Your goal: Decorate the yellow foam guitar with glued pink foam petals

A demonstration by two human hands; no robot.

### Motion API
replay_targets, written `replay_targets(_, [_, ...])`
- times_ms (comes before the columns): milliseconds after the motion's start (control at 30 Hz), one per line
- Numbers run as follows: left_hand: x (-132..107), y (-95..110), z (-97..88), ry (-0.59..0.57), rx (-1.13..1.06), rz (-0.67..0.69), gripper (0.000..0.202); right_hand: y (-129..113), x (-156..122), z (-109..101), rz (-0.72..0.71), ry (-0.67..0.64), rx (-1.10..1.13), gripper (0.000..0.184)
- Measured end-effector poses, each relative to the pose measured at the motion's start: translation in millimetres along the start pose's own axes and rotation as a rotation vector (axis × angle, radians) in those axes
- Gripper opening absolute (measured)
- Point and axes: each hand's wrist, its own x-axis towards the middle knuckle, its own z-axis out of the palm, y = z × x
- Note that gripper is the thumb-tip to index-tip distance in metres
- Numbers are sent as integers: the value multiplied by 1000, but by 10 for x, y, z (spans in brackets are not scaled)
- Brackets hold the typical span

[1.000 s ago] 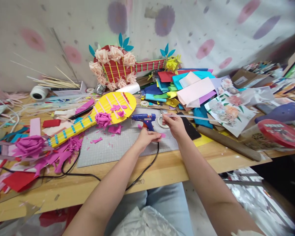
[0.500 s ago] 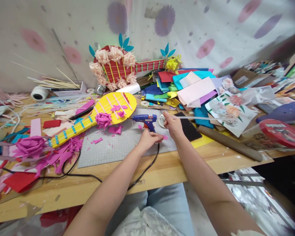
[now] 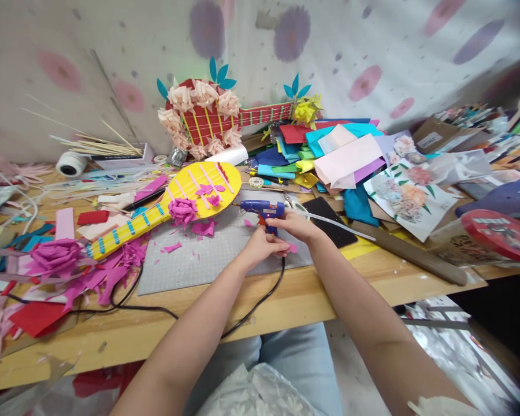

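Observation:
A blue glue gun point(image 3: 259, 207) stands on the grey cutting mat point(image 3: 208, 257), nozzle pointing left toward a yellow paper guitar point(image 3: 173, 202) with pink flowers. My left hand point(image 3: 262, 245) is closed round the gun's handle. My right hand point(image 3: 295, 224) pinches a clear glue stick point(image 3: 342, 225) right behind the gun's rear; the stick runs out to the right over a black pad point(image 3: 329, 219). The gun's black cord point(image 3: 260, 300) trails off the table's front edge.
A red paper guitar point(image 3: 216, 118) leans on the wall. Stacked coloured paper point(image 3: 329, 153) and flower prints point(image 3: 407, 193) fill the right side. A wooden rolling pin point(image 3: 409, 253), a red lid point(image 3: 500, 234), pink scraps point(image 3: 108, 277), a tape roll point(image 3: 70, 163) and skewers point(image 3: 99, 144) lie around.
My right hand has moved left with the glue stick, bringing its end up to the back of the glue gun. My left hand stays on the handle.

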Motion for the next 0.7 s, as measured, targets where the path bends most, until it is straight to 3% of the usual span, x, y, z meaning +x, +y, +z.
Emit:
replay_targets(67, [-16, 32, -4, -21, 26, -34, 72, -22, 33, 15, 55, -9, -86, 37])
replay_targets(167, [-60, 120, -67, 47, 51, -76, 71, -50, 56, 18, 47, 90, -79, 37])
replay_targets(233, [-93, 193, -169, 170, 65, -45, 65, -66, 64, 22, 1, 182, 60, 40])
replay_targets(333, [-123, 271, -389, 454, 93, 105, 47, -73, 79, 80, -42, 305, 256, 45])
replay_targets(433, [-126, 260, -589, 636, 162, 201, 32, -42, 79, 198, -65, 412, 226, 48])
replay_targets(567, [-110, 173, -678, 742, 189, 253, 26, 1, 5, 287, -64, 390, 136, 46])
replay_targets(700, [-79, 134, -655, 814, 158, 290, 25, 15, -96, 217, -11, 337, 23, 44])
